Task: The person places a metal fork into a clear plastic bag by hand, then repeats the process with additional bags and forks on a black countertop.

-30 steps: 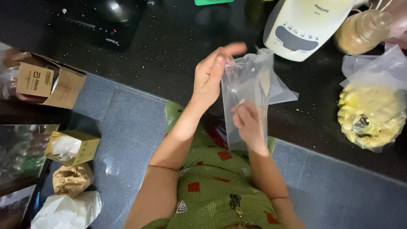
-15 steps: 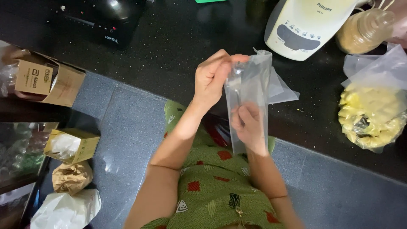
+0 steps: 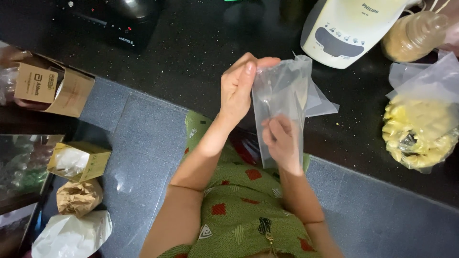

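As both hands [image 3: 241, 86] pinch shut, clear bag [image 3: 279, 95] hangs.

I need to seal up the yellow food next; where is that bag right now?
In the head view, the yellow food bag lies on the black counter at the far right, below the jar and right of the clear bag.

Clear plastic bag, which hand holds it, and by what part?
Both hands hold the clear plastic bag: the left hand pinches its top edge, and the right hand grips its lower part.
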